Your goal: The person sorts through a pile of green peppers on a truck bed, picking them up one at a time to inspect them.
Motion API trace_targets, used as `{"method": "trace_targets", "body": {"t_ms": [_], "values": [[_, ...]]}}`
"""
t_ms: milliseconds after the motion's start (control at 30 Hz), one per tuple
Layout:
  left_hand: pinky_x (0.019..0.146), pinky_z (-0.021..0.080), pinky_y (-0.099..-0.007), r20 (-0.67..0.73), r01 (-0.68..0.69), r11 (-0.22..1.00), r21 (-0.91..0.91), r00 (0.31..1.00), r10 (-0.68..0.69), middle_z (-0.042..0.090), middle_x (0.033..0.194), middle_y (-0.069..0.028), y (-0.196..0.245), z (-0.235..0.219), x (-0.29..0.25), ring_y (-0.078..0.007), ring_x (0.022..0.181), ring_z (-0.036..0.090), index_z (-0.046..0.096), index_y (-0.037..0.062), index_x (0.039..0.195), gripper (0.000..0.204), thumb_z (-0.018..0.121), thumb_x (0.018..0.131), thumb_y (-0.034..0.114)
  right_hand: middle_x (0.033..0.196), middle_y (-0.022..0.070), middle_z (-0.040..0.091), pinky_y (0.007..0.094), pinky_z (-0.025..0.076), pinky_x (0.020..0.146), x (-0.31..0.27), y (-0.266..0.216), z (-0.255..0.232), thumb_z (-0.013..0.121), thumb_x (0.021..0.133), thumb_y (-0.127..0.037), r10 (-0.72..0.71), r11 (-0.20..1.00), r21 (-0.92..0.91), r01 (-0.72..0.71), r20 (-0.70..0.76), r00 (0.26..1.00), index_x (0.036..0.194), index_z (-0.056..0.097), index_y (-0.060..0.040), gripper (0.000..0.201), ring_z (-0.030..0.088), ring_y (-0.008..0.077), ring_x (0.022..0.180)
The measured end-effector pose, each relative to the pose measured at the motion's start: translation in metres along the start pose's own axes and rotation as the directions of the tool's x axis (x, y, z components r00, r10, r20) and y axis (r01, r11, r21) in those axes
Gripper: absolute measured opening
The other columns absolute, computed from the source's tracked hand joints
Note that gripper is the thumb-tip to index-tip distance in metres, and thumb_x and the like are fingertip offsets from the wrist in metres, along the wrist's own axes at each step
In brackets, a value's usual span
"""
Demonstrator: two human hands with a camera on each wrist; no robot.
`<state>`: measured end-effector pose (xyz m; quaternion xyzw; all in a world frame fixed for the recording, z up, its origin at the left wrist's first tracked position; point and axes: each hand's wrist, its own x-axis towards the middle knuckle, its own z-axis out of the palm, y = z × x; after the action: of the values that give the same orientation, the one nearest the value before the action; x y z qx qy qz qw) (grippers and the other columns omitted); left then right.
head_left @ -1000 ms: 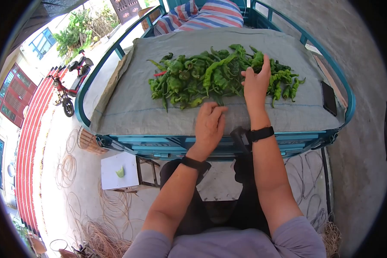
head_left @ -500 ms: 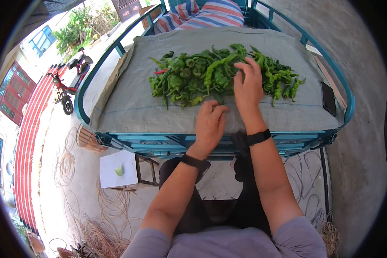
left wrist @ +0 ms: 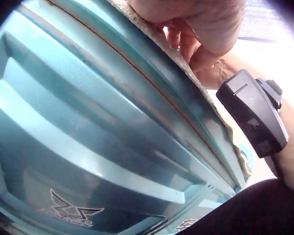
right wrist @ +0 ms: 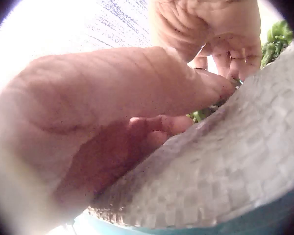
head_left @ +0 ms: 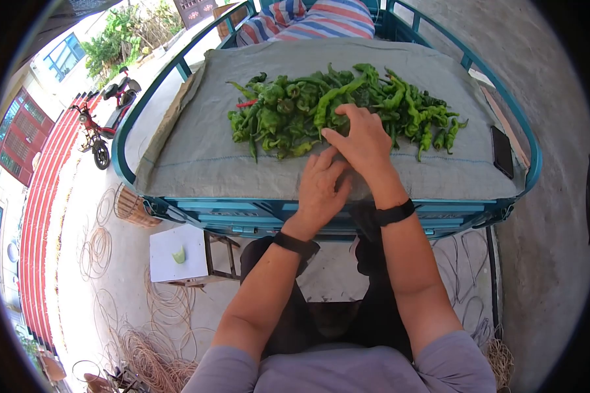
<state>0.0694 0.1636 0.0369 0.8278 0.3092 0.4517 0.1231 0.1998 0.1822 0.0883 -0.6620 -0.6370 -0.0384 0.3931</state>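
Observation:
Green peppers lie in a wide heap on a grey woven sheet. The right hand reaches over the heap's front edge, its bent fingers at the peppers, thumb and forefinger apart. Just in front and to the left is the left hand, low over the sheet, thumb apart from its loosely bent fingers. In the right wrist view the left hand looms large beside the right hand, with bits of green at their fingertips. The left wrist view shows the left hand at the sheet's edge, fingertips partly hidden.
A teal cart rail curves around the sheet. A black phone lies at the right. Striped bags fill the back. Below left are a small white-topped stool with a green piece on it, a wicker basket and coiled cords.
The right hand has come left and toward the body, from the right part of the heap to beside the left hand. The left hand has hardly moved; its thumb stands farther out.

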Motion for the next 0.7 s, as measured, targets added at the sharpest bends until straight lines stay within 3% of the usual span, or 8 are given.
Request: {"method": "trace_targets", "body": {"t_ms": [133, 233, 333, 433, 633, 700], "values": [[0.09, 0.044, -0.0437, 0.014, -0.002, 1.0, 0.021, 1.0, 0.002, 0.054, 0.124, -0.0146, -0.001, 0.001, -0.002, -0.0372, 0.107, 0.05, 0.064, 0.0067, 0.101, 0.031, 0.071, 0.072, 0.002, 0.115, 0.006, 0.062, 0.0433, 0.05, 0.08, 0.0, 0.006, 0.005, 0.066, 0.086, -0.033, 0.036, 0.999, -0.021, -0.036, -0.004, 0.999, 0.112, 0.063, -0.0154, 0.032, 0.058, 0.0279, 0.105], [0.092, 0.043, -0.0443, -0.063, -0.007, 0.998, 0.07, 0.998, 0.011, 0.053, 0.125, -0.0169, -0.003, 0.005, -0.003, -0.0381, 0.107, 0.049, 0.064, 0.008, 0.104, 0.034, 0.07, 0.071, 0.001, 0.107, 0.0081, 0.062, 0.0425, 0.051, 0.077, 0.002, 0.012, 0.009, 0.068, 0.085, -0.03, 0.018, 1.0, -0.004, -0.018, -0.137, 0.99, 0.112, 0.061, -0.0134, 0.032, 0.06, 0.0286, 0.098], [0.093, 0.042, -0.0476, -0.14, 0.017, 0.993, 0.116, 0.99, -0.001, 0.049, 0.126, -0.0212, -0.001, 0.006, -0.003, -0.0414, 0.11, 0.047, 0.062, 0.007, 0.105, 0.034, 0.068, 0.072, -0.001, 0.103, 0.0076, 0.059, 0.0412, 0.051, 0.075, 0.004, 0.005, 0.001, 0.068, 0.087, -0.03, 0.176, 0.982, 0.091, -0.165, -0.128, 0.976, 0.111, 0.062, -0.0125, 0.031, 0.062, 0.0288, 0.094], [0.096, 0.04, -0.049, -0.179, 0.06, 0.988, 0.144, 0.983, -0.034, 0.047, 0.131, -0.0214, -0.002, 0.008, -0.004, -0.0422, 0.116, 0.044, 0.063, 0.0082, 0.106, 0.036, 0.069, 0.072, 0.0, 0.102, 0.0083, 0.056, 0.0406, 0.05, 0.073, 0.006, 0.007, -0.001, 0.069, 0.086, -0.027, 0.195, 0.977, 0.1, -0.187, -0.084, 0.977, 0.112, 0.061, -0.011, 0.032, 0.062, 0.0294, 0.092], [0.099, 0.039, -0.0494, -0.193, 0.042, 0.986, 0.161, 0.981, -0.01, 0.046, 0.134, -0.0212, -0.006, 0.011, -0.004, -0.0424, 0.12, 0.043, 0.062, 0.0083, 0.108, 0.036, 0.068, 0.073, 0.0, 0.106, 0.0103, 0.056, 0.0359, 0.051, 0.074, 0.005, 0.016, 0.013, 0.073, 0.082, -0.015, -0.028, 0.933, 0.353, 0.065, -0.109, 0.994, 0.112, 0.063, -0.0063, 0.033, 0.06, 0.025, 0.091], [0.099, 0.039, -0.0495, -0.186, 0.031, 0.984, 0.174, 0.983, 0.002, 0.047, 0.133, -0.021, -0.006, 0.012, -0.003, -0.0419, 0.119, 0.044, 0.062, 0.007, 0.109, 0.035, 0.067, 0.074, 0.001, 0.108, 0.0107, 0.056, 0.0389, 0.05, 0.076, 0.002, 0.01, 0.008, 0.071, 0.082, -0.016, -0.051, 0.93, 0.363, 0.054, -0.018, 0.999, 0.11, 0.062, -0.0078, 0.031, 0.061, 0.028, 0.092]]}}
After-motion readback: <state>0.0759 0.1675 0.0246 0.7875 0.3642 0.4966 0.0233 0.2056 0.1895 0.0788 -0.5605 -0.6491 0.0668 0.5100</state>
